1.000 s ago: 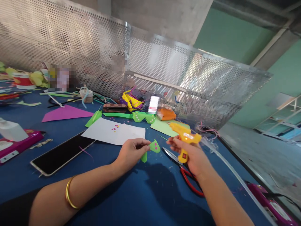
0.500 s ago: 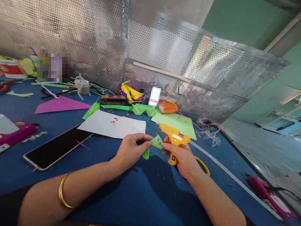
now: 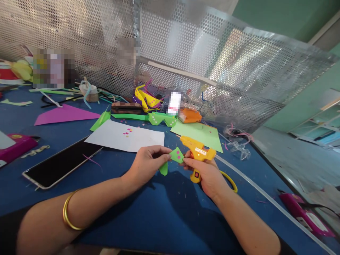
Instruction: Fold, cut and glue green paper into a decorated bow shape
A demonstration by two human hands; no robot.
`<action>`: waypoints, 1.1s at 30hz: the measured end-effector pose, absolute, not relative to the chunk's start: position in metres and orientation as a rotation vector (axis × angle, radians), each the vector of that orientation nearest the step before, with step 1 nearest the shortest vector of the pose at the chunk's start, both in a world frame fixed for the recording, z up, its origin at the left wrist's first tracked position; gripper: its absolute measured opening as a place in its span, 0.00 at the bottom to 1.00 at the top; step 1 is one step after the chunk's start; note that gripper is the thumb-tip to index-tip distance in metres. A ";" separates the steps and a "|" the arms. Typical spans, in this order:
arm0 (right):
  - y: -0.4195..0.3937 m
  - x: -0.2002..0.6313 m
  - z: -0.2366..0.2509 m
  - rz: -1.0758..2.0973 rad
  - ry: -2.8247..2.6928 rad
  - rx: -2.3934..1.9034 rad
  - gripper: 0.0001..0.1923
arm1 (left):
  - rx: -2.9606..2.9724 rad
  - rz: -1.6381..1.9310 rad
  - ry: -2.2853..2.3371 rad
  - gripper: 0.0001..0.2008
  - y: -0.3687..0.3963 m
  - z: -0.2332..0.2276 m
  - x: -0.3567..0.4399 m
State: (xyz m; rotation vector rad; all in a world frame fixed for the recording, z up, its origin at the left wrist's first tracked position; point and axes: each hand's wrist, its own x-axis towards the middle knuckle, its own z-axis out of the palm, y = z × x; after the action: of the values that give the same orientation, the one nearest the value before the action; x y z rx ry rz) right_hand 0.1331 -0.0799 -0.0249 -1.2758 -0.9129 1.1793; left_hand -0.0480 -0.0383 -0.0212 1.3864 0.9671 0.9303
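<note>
**Q:** As seen from the head cam looking down, what's in each hand?

**A:** Left hand (image 3: 148, 163), gold bangle on the wrist, pinches a small folded green paper piece with pink dots (image 3: 174, 157) between thumb & fingertips, held just above the blue tabletop (image 3: 148, 219), roughly centre frame. Right hand (image 3: 208, 175) is wrapped round the grip of a yellow-orange plastic hot glue gun (image 3: 197, 153); its thumb & forefinger also touch the right edge of the green piece. So both hands are closed, meeting at the paper.

**Q:** Which way does the glue gun point?

**A:** Nozzle up & to the left, away from the person. Can't tell if the nozzle touches the paper.

**Q:** What's nearby?

**A:** Just behind the hands, a white paper sheet w/ tiny pink bits (image 3: 124, 136) lies flat. To its right, a light green paper sheet (image 3: 199, 132). Left of the white sheet, a black-screened phone or tablet (image 3: 61, 164) lies flat. A yellow loop handle (image 3: 230, 180) shows under the right wrist; rest is hidden. A clear thin tube or cord (image 3: 265, 202) runs along the table at right.

**Q:** Further back?

**A:** Purple paper triangle (image 3: 63, 115), green paper eyeglasses w/ dots (image 3: 159, 118), small orange object (image 3: 190, 115), paper scraps, all in front of a perforated metal panel (image 3: 186, 53).
</note>
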 end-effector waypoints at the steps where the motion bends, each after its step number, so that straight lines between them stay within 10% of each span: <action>1: -0.079 0.133 -0.025 1.173 -0.913 -1.275 0.11 | 1.376 0.933 0.974 0.13 -0.038 -0.021 -0.048; 33: -0.071 0.124 -0.037 0.967 -0.642 -1.182 0.16 | 0.973 1.109 0.901 0.27 -0.039 -0.029 -0.041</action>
State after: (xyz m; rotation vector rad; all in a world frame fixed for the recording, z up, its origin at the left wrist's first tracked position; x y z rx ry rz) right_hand 0.1240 -0.0707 -0.0372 -1.1818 -0.6419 0.9666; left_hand -0.0407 -0.0390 -0.0287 0.9733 0.9007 1.1093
